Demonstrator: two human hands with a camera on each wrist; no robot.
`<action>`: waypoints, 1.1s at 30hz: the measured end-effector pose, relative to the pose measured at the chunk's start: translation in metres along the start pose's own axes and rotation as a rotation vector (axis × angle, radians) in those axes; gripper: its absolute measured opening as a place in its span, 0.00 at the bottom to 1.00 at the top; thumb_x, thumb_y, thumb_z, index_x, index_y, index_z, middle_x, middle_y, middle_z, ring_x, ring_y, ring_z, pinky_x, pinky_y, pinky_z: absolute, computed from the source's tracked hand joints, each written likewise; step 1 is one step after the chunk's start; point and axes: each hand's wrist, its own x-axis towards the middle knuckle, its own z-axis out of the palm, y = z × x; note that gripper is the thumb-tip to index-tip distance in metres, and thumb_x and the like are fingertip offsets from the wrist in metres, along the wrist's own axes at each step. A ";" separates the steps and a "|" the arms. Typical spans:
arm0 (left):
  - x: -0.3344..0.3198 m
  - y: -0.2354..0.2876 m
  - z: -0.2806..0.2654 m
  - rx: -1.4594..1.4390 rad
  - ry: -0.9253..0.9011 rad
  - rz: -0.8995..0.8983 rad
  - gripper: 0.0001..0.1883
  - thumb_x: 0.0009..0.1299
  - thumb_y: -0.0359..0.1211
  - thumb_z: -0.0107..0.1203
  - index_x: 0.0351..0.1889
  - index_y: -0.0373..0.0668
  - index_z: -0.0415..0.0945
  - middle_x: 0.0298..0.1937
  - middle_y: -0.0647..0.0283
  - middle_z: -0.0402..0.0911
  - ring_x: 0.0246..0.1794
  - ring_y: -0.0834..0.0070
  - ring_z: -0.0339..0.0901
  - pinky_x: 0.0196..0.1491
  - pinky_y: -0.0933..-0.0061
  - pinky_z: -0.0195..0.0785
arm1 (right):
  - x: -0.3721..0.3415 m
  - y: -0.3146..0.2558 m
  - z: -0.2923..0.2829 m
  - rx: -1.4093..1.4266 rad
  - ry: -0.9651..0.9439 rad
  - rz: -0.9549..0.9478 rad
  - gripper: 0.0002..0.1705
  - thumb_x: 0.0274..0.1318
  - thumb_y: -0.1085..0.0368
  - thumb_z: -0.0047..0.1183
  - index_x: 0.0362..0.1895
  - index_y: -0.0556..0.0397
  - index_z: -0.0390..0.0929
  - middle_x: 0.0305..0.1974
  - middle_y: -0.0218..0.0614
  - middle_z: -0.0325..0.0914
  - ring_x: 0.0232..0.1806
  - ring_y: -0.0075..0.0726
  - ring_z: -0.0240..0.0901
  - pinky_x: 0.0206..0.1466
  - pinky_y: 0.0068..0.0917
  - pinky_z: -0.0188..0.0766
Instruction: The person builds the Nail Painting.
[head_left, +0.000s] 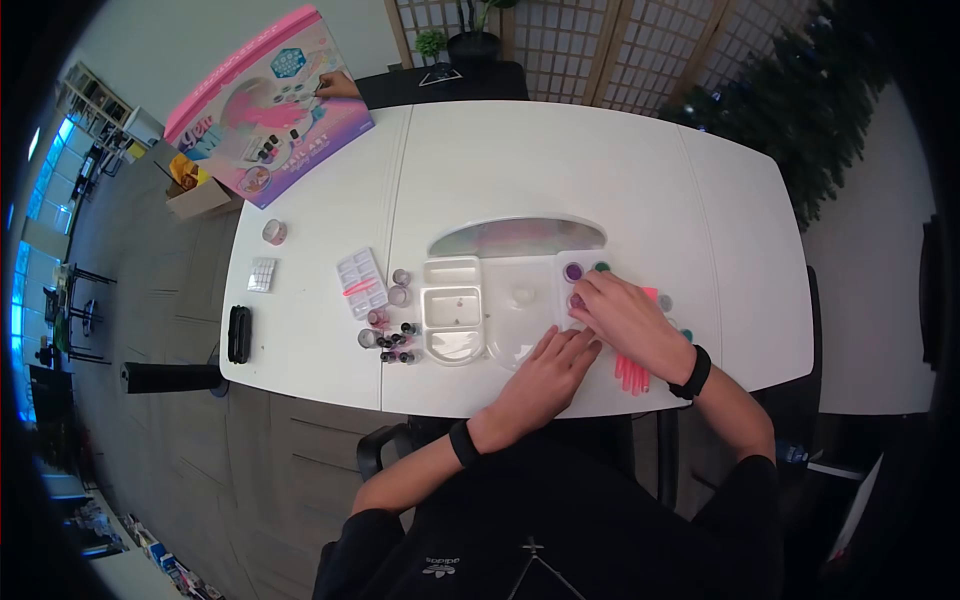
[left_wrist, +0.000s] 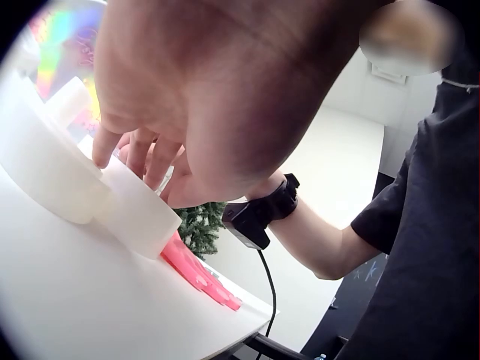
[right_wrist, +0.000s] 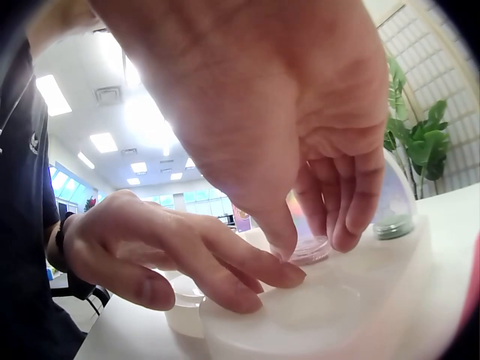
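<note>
My right hand (head_left: 640, 325) reaches over the right section of a white moulded tray (head_left: 503, 340). In the right wrist view, its thumb and fingers pinch a small clear round jar (right_wrist: 310, 253) with pinkish contents, low at the tray's surface. My left hand (head_left: 540, 380) rests beside it, with extended fingertips touching the tray's near right part. A purple jar (head_left: 573, 271) and a green jar (head_left: 602, 267) sit at the back of that section. Just right of the tray, partly under my right forearm, lies a pink finger-shaped piece (head_left: 632, 375).
Left of the tray's compartments stand several small polish bottles (head_left: 397, 357), little jars (head_left: 398, 295) and a clear case (head_left: 360, 280). A shiny curved panel (head_left: 515, 237) rises behind. Farther left are a black case (head_left: 239, 334) and a large colourful box (head_left: 270, 105).
</note>
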 end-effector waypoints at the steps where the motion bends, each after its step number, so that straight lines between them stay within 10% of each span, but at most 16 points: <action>1: 0.000 0.000 0.000 0.001 0.000 -0.001 0.31 0.69 0.19 0.55 0.74 0.33 0.74 0.73 0.46 0.75 0.73 0.46 0.74 0.82 0.40 0.66 | 0.000 0.001 0.001 -0.009 0.001 -0.006 0.13 0.72 0.62 0.60 0.45 0.62 0.80 0.44 0.47 0.79 0.51 0.56 0.80 0.55 0.49 0.79; 18: 0.002 0.002 -0.004 0.016 -0.015 -0.017 0.30 0.71 0.19 0.56 0.73 0.36 0.75 0.77 0.48 0.73 0.74 0.47 0.75 0.83 0.42 0.65 | -0.010 0.015 -0.006 -0.047 0.121 -0.158 0.16 0.71 0.61 0.64 0.56 0.57 0.85 0.44 0.43 0.82 0.46 0.53 0.81 0.55 0.45 0.77; 25: 0.004 0.001 -0.006 0.014 -0.036 -0.001 0.26 0.73 0.20 0.58 0.71 0.34 0.76 0.80 0.48 0.74 0.74 0.46 0.76 0.80 0.42 0.68 | -0.085 0.056 -0.064 0.036 0.006 0.318 0.15 0.71 0.67 0.61 0.58 0.56 0.86 0.44 0.43 0.85 0.48 0.53 0.84 0.54 0.47 0.81; 33: 0.007 0.006 -0.010 0.014 -0.043 -0.019 0.23 0.77 0.21 0.60 0.70 0.36 0.78 0.79 0.49 0.75 0.73 0.47 0.77 0.79 0.42 0.70 | -0.160 0.091 -0.023 -0.135 -0.012 0.381 0.12 0.68 0.64 0.65 0.52 0.55 0.84 0.46 0.42 0.83 0.51 0.54 0.84 0.55 0.48 0.81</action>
